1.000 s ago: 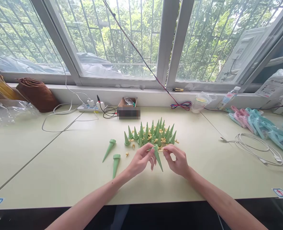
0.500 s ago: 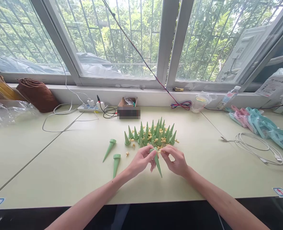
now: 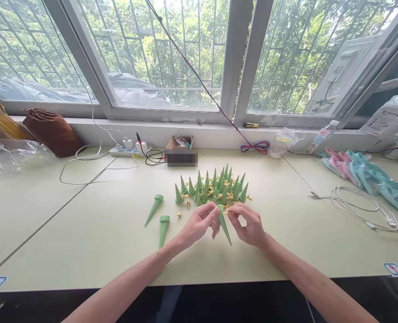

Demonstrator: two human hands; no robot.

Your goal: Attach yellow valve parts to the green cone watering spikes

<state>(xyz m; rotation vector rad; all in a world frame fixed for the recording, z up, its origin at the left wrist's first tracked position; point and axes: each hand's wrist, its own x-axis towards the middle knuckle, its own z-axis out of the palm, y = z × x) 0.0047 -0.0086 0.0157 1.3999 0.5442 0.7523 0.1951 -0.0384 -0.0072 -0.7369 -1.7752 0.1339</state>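
Pointing its tip down and a little to the right, a green spike point(image 3: 225, 229) hangs over the table just below the centre of the frame, its broad capped end uppermost. The left hand point(image 3: 202, 223) grips that end from the left, thumb and forefinger closed on it, while the other fingers curl loosely underneath. Facing it from the right, the right hand point(image 3: 247, 224) is drawn into a pinch, thumb and forefinger nearly together on a small yellow fitting point(image 3: 227, 212), with a rounded gap behind the fingertips. The fitting sits close beside the spike's wide end; whether the two touch, I cannot tell.

Directly above the hands, at the middle of the frame, a cluster of standing spikes point(image 3: 204, 193) rises with tips upward, more yellow fittings scattered between their bases. Two loose fittings point(image 3: 179, 216) lie left of the cluster, near the left hand. Farther left, two more spikes point(image 3: 154, 210) lie on their sides, the lower one beside the left forearm.

All of this is on a pale table point(image 3: 101, 242). Near its back edge, above the cluster, is a small open box point(image 3: 172, 144), with a white power strip point(image 3: 124, 153) to its left. A brown bundle point(image 3: 52, 132) lies toward the left of the frame, and pink and turquoise plastic pieces point(image 3: 363, 168) lie at the right.
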